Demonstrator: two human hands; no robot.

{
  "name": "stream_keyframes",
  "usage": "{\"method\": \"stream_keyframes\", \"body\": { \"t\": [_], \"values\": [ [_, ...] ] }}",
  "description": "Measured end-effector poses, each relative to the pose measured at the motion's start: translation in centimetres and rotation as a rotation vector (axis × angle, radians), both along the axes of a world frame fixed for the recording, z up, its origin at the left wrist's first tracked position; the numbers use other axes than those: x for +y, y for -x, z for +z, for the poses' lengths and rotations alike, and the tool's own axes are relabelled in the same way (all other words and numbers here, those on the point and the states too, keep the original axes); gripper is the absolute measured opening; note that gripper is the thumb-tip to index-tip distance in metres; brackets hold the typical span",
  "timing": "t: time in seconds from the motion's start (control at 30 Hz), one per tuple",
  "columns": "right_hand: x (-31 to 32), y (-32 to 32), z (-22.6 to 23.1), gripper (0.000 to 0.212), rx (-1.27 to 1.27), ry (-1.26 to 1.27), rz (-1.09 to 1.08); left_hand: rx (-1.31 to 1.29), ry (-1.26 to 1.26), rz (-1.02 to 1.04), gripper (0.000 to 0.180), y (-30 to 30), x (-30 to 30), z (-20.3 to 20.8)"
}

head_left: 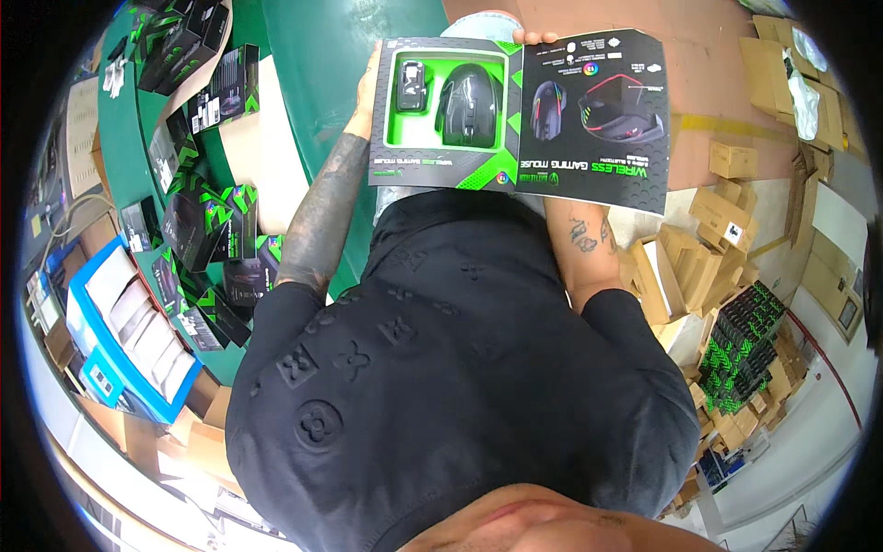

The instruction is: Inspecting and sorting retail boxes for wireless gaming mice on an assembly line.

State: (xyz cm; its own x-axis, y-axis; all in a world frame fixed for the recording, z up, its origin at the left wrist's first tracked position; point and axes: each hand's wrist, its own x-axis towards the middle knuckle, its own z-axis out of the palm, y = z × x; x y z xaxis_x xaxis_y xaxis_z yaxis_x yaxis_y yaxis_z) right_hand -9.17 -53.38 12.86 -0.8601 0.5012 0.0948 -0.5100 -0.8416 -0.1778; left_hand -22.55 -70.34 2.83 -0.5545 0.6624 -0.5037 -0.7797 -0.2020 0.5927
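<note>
Black-green printed cardboard mouse box (515, 115) is held up before torso (460, 322), printed flap (593, 120) open: L hand (369, 85) gripping side edge, R hand (535, 38) mostly hidden by flap, fingers over top edge. Step: prob. contents check. Next move calls for 2-sided support. Similar black-green boxes (198, 225) crowd green counter (124, 138), L side.

left hand (366, 97), right hand (535, 38) apart; tattooed forearms (322, 212) forward

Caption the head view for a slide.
Left hand and right hand hold an open box with a black mouse inside.
</note>
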Motion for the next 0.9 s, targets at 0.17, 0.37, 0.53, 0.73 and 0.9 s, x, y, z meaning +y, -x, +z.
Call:
{"method": "stream_keyframes", "body": {
  "t": [0.17,0.37,0.53,0.73,0.9],
  "values": [
    [1.4,-0.6,0.3,0.053,-0.605,-0.456,0.049,0.611,0.416,0.016,0.053,-1.5,1.2,2.9],
    [0.8,-0.1,-0.9,0.063,-0.877,-1.234,0.023,0.374,0.17,0.05,0.057,-4.4,-0.6,8.7],
    [2.5,0.7,-1.6,0.045,-0.832,-0.885,0.153,0.265,0.057,0.013,0.061,-3.1,-4.1,9.6],
    [1.6,2.3,-3.4,0.039,-0.897,-2.215,-0.155,0.129,-0.079,0.45,0.047,-3.1,-7.6,6.5],
    [2.2,1.6,-4.6,0.033,-0.773,-1.861,-0.228,-0.12,0.13,0.61,0.031,0.5,-14.1,3.0]
  ]
}}
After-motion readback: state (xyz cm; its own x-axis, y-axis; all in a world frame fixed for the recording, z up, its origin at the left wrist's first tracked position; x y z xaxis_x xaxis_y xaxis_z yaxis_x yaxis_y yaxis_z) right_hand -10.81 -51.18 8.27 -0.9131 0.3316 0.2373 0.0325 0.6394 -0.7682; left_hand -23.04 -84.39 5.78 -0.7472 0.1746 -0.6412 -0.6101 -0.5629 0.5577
